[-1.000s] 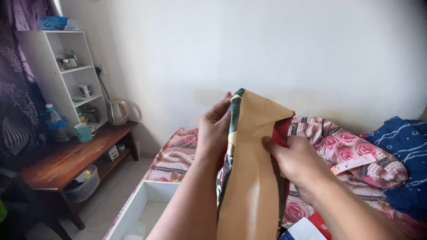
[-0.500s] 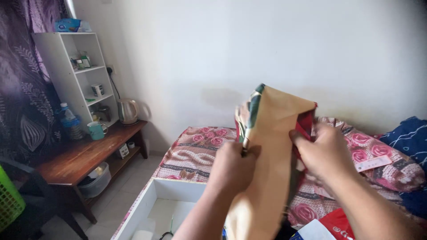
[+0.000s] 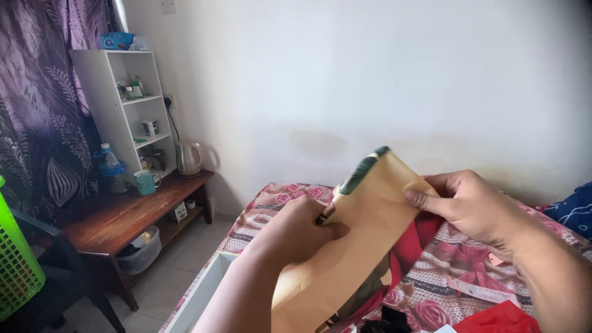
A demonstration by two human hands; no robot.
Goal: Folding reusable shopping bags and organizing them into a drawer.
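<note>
Observed: a tan paper bag (image 3: 357, 228) with a dark green and red patterned outer face is held up in front of the person, above the near edge of the bed (image 3: 277, 203). The left hand (image 3: 296, 231) is clenched on the bag's left edge, thumb pinching the paper against the curled fingers. The right hand (image 3: 472, 203) grasps the bag's upper right corner, fingertips pressed on the tan side, thumb behind and hidden. The bag tilts to the right, its lower part running down between the two forearms.

Below the bag, the bed carries a rose-patterned cover. A blue patterned cloth (image 3: 573, 209) lies at the bed's far right. Left of the bed stands a low wooden table (image 3: 117, 222) bearing a teal mug (image 3: 145, 182), a water bottle (image 3: 111, 169) and a kettle (image 3: 189, 158). A white shelf unit (image 3: 126, 105) stands on the table against the wall. A green basket (image 3: 15, 259) sits farthest left of the bed
</note>
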